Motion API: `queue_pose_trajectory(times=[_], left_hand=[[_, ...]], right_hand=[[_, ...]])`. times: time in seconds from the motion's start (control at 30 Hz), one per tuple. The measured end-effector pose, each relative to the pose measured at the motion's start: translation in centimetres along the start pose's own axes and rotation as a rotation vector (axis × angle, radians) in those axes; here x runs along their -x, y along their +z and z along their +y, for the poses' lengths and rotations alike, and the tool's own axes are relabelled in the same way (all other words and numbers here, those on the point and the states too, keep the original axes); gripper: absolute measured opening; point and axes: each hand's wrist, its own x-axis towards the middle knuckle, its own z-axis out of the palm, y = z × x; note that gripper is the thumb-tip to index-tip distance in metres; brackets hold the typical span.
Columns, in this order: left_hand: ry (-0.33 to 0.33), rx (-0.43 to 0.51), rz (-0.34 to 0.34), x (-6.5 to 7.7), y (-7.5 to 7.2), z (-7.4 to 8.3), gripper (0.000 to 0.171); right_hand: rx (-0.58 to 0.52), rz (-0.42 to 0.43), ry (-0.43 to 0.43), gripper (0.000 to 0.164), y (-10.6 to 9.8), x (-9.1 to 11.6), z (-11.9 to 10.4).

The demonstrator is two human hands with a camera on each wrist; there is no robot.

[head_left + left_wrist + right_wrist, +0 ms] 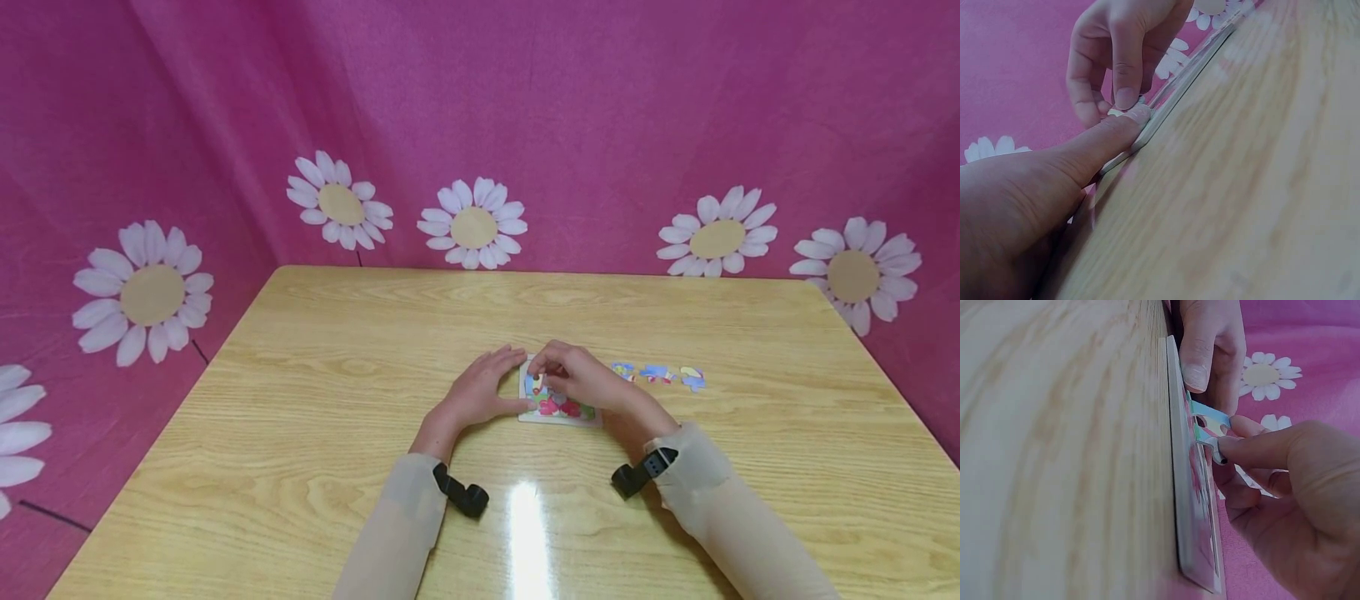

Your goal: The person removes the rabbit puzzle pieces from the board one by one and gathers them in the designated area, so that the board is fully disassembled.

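A jigsaw puzzle in a thin, pale-rimmed tray (558, 421) lies on the table, its lower part showing red and green picture pieces. My left hand (483, 390) rests at the tray's left side with fingers extended, the thumb (1129, 122) on the near left corner. Over the tray, my right hand (581, 375) pinches a puzzle piece (1207, 415) between thumb and fingertips. That light blue, green and white piece stands tilted up from the tray surface in the right wrist view. The right hand hides much of the tray's upper part from the head view.
To the right of the tray lie a few loose puzzle pieces: one partly behind the right hand (623, 368), a blue and red piece (657, 372) and a blue and yellow piece (692, 380). A pink curtain (585, 125) with daisies hangs behind the wooden table (360, 350).
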Motion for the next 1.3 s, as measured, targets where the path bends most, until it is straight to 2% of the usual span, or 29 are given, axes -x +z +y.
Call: queue_pose_trajectory(times=[0.27, 0.5, 0.67, 0.8, 1.03, 1.3], left_hand=[[0.011, 0.007, 0.009, 0.0, 0.0, 0.1, 0.08], [0.006, 0.002, -0.001, 0.1, 0.0, 0.3, 0.08], [0.011, -0.008, 0.002, 0.1, -0.1, 0.3, 0.08], [0.015, -0.014, 0.005, 0.1, -0.1, 0.2, 0.08], [-0.016, 0.003, -0.003, 0.1, 0.0, 0.2, 0.081], [-0.006, -0.003, -0.001, 0.0, 0.1, 0.1, 0.082]], right_hand=[[0.006, 0.029, -0.02, 0.018, 0.0, 0.0, -0.3], [-0.059, 0.08, 0.058, 0.019, -0.1, 0.7, 0.5], [-0.087, 0.085, 0.097, 0.02, -0.5, 1.5, 0.8], [-0.079, 0.098, 0.111, 0.019, -0.9, 2.1, 1.0], [-0.068, 0.123, 0.129, 0.02, -1.3, 3.1, 1.6], [-0.037, 0.151, 0.171, 0.019, -2.2, 4.5, 2.1]])
